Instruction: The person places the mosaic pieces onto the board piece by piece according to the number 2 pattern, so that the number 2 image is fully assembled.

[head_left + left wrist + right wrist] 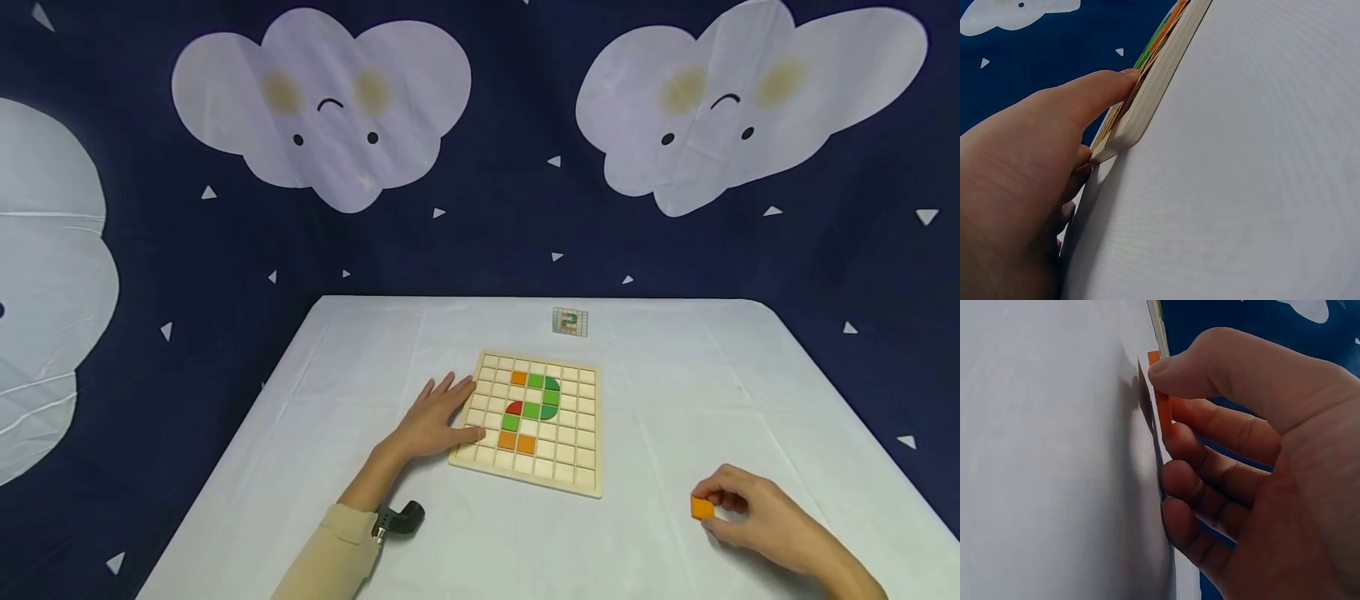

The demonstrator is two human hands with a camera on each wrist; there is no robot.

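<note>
A square wooden grid board (577,450) lies on the white table, with orange, green and red tiles forming a curved figure in its cells. My left hand (432,423) rests at the board's left edge, fingers spread and straight. Its thumb lies over the rim near the lower left corner, as the left wrist view also shows. Off to the right of the board, my right hand (765,517) pinches an orange tile (702,507) between thumb and fingers. In the right wrist view the orange tile (1164,412) stands on edge, close over the table.
A small card (570,322) with a picture of a similar tile figure lies behind the board, near the table's far edge. The white table (360,358) is bordered by a dark blue curtain (510,242) with clouds and triangles.
</note>
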